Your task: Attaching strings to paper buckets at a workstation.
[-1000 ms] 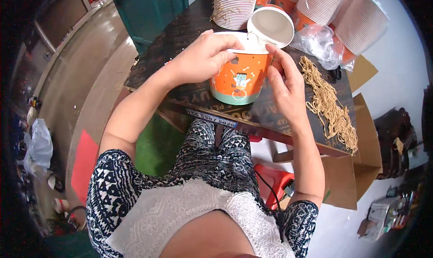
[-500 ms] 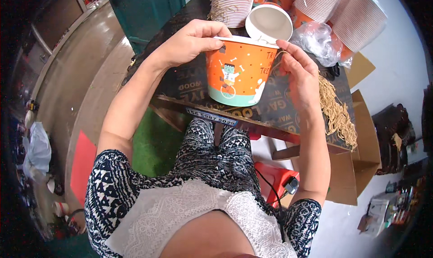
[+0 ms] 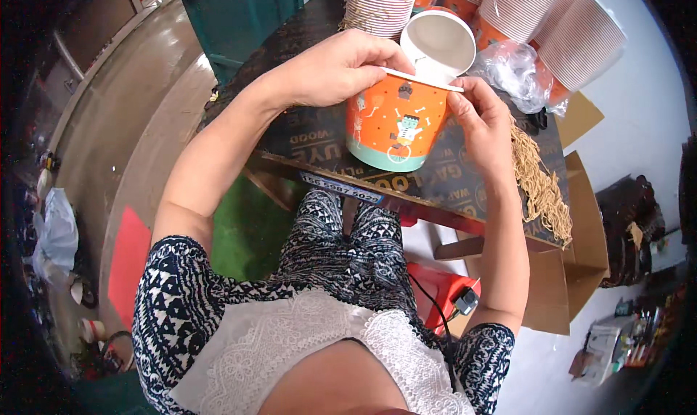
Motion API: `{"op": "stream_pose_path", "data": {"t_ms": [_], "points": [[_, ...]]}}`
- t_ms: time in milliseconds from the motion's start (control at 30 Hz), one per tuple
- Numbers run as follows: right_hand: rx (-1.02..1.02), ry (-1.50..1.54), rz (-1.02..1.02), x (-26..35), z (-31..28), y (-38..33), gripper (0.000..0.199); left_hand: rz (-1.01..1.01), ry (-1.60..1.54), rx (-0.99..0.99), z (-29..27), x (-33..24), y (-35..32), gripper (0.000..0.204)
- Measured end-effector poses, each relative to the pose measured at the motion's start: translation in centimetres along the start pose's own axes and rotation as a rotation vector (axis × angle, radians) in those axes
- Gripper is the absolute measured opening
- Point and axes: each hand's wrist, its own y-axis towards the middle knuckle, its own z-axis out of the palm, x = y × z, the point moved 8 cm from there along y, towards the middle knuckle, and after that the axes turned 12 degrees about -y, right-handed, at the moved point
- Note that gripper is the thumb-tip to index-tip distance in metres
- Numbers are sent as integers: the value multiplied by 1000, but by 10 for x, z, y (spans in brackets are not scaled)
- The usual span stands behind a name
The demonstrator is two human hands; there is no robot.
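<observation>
An orange paper bucket (image 3: 396,128) with a white rim, a teal band at the bottom and cartoon figures stands near the table's front edge. My left hand (image 3: 345,70) grips its rim from the left, thumb outside and fingers reaching over the edge. At the right end of the rim my right hand (image 3: 485,114) pinches the edge between thumb and fingers. Whether it also holds a cord cannot be made out. Just behind, a second bucket (image 3: 439,41) lies tipped, its white inside facing me. A heap of tan cords (image 3: 539,186) hangs by my right wrist.
Stacked buckets (image 3: 381,9) with cords along their rims stand at the back, and more stacks (image 3: 519,12) lean at the back right. Clear plastic wrap (image 3: 512,70) lies before those. The dark printed table (image 3: 305,136) ends close to my knees; a cardboard box (image 3: 581,248) stands at right.
The bucket has turned so its cartoon figure has moved to the right, and it has shifted slightly right. My left hand has slid right along the rim; my right hand stays at the rim.
</observation>
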Motion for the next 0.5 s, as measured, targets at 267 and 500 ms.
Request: {"op": "stream_pose_path", "data": {"t_ms": [267, 500], "points": [[-25, -81, 6, -6, -5, 2, 19, -109, 10, -80, 3, 12, 10, 21], [-76, -351, -106, 35, 10, -19, 26, -147, 64, -78, 24, 2, 18, 20]]}}
